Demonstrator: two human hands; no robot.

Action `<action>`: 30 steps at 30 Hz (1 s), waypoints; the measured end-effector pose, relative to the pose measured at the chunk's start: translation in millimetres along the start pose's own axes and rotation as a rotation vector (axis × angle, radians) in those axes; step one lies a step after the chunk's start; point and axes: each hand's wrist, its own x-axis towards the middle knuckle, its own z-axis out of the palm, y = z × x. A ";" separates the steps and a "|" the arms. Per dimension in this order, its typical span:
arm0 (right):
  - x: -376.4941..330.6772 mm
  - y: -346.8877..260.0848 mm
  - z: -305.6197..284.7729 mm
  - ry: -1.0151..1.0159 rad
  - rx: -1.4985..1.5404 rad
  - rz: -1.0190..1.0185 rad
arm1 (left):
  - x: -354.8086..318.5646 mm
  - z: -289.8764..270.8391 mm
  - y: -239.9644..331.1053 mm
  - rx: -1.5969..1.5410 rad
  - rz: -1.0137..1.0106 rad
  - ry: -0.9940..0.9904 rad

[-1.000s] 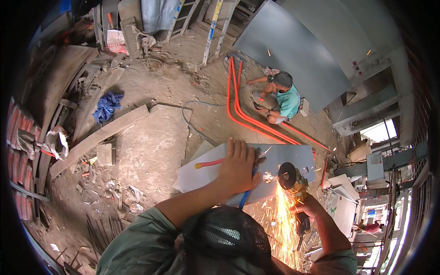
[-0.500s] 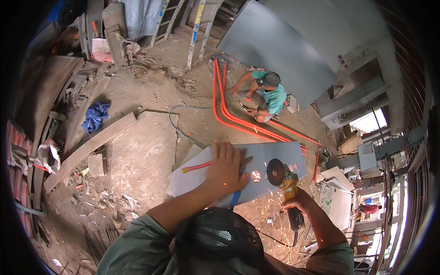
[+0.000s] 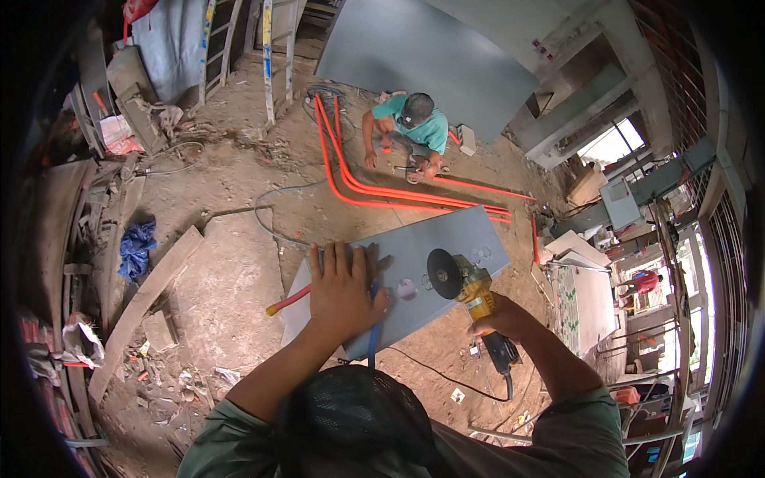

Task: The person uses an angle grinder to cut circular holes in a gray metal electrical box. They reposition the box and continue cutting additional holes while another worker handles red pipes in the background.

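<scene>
Left hand [image 3: 341, 293] flat, fingers spread, pressing the grey panel [image 3: 434, 263] on the dirt floor [image 3: 231, 271]. Sparks seen a second ago have stopped: disc's off the metal. Right hand [image 3: 498, 312] grip wrapped around the angle grinder [image 3: 470, 293], long axis diagonal, disc pointing up-left above the panel.

Left hand [image 3: 343, 291] lay flat, fingers spread, on the grey metal sheet [image 3: 434, 255], pressing its near-left part. Right hand [image 3: 498, 312] gripped a yellow angle grinder [image 3: 470, 291]; its dark disc [image 3: 443, 273] stood over the sheet, just beside two round holes [image 3: 407, 289]. A black cable [image 3: 446, 381] trailed across the dirt floor [image 3: 231, 279]. Beyond the sheet, a crouching person [image 3: 410, 127] in a teal shirt worked by bent orange pipes [image 3: 358, 187].
</scene>
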 end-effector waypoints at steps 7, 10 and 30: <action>4.3 6.5 1.1 0.032 -0.032 0.019 | 0.4 4.1 -2.1 -0.013 0.010 0.041; 7.0 8.1 1.5 0.031 -0.020 0.053 | 0.7 4.9 -3.3 -0.032 0.018 0.063; 20.3 39.8 -5.0 -0.044 0.032 0.003 | -5.7 1.1 -6.3 -0.054 0.025 0.026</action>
